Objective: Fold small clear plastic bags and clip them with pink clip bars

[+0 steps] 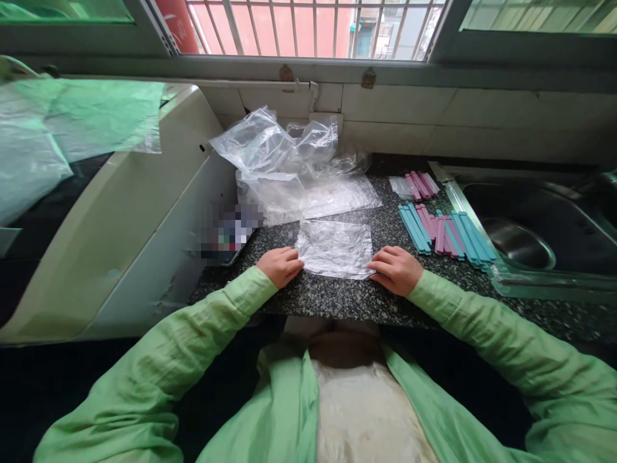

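Observation:
A clear plastic bag lies flat and slightly wrinkled on the speckled dark countertop in front of me. My left hand pinches its left edge near the lower corner. On the opposite side, my right hand grips the lower right corner between thumb and fingers. Behind this bag is a loose heap of more clear plastic bags. To the right of my right hand lie several teal bag sealing clips and pink clips, in rough rows.
A sink with a metal bowl is set into the counter at right. More pink clips lie farther back. At left stand a pale appliance and a blurred-out phone-like object. A barred window is behind.

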Demonstrator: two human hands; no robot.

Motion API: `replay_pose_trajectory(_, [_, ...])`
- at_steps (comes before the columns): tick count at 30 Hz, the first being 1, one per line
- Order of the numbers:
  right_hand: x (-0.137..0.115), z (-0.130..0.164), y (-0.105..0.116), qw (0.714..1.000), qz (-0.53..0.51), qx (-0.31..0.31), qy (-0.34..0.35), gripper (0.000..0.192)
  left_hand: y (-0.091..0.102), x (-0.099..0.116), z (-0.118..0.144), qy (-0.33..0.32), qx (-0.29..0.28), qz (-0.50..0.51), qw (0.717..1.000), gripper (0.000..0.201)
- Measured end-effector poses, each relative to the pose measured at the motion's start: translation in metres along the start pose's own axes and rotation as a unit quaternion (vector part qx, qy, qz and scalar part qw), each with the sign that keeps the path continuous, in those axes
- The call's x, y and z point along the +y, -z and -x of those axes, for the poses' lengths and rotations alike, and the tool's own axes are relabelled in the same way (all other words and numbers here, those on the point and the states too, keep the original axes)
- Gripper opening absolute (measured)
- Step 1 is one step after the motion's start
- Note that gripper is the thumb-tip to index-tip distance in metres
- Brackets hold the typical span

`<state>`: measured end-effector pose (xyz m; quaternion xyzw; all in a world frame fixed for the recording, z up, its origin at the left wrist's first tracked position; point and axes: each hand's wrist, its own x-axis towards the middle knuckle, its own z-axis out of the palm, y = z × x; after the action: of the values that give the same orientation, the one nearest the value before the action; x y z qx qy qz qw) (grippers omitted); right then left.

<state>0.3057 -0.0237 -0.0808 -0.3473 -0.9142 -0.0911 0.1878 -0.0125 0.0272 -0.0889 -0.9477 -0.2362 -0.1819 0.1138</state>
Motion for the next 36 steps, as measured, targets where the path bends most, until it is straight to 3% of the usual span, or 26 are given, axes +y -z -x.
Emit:
replay_pose_trajectory(9, [0.000, -0.003, -0.006, 1.000, 0.009, 0.008, 0.003, 0.024, -0.002, 0.003, 0.003, 0.033, -0.007, 0.014, 0.999, 0.026])
replay_pose_trajectory(22, [-0.007, 0.007, 0.001, 0.999, -0.029, -0.005, -0.018, 0.023, -0.001, 0.007, -0.002, -0.008, 0.015, -0.007, 1.000, 0.033])
replay_pose_trajectory(29, [-0.016, -0.006, 0.000, 1.000, 0.002, -0.006, 0.003, 0.037, 0.004, 0.009, 0.001, 0.039, 0.004, 0.047, 0.998, 0.031])
replay_pose_trajectory(36, [-0.020, -0.010, -0.001, 0.999, 0.032, -0.014, -0.010, 0.023, 0.007, 0.012, 0.004, 0.123, 0.050, 0.172, 0.976, 0.024])
